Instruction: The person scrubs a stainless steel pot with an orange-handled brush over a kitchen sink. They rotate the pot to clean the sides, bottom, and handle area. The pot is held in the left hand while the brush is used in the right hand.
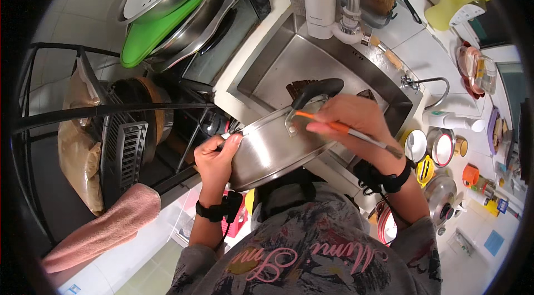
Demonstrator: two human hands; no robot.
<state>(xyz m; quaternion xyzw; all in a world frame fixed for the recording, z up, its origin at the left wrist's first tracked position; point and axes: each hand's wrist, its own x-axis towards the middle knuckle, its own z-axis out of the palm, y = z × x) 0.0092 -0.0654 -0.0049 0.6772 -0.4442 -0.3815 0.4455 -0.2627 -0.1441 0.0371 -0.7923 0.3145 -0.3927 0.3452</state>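
My left hand (215, 157) grips the edge of a stainless steel pot (267, 145). The pot is tipped on its side over the front of the steel sink (267, 74), so its outer wall faces me. A black loop handle (319, 90) is fixed to that wall by a metal bracket (290, 125). Between the fingers of my right hand (354, 120) is a slim paintbrush (342, 127) with an orange handle. Its handle end lies at the bracket, and its bristles point back towards my wrist. Part of a dark brown item (298, 88) shows in the sink behind the pot.
A faucet (349, 19) and a white canister (320, 9) stand at the sink's back. Left are a black metal rack (117, 110), a pink towel (108, 228) and stacked bowls with a green basin (162, 28). Mugs (415, 145) and a glass lid (440, 199) crowd the right counter.
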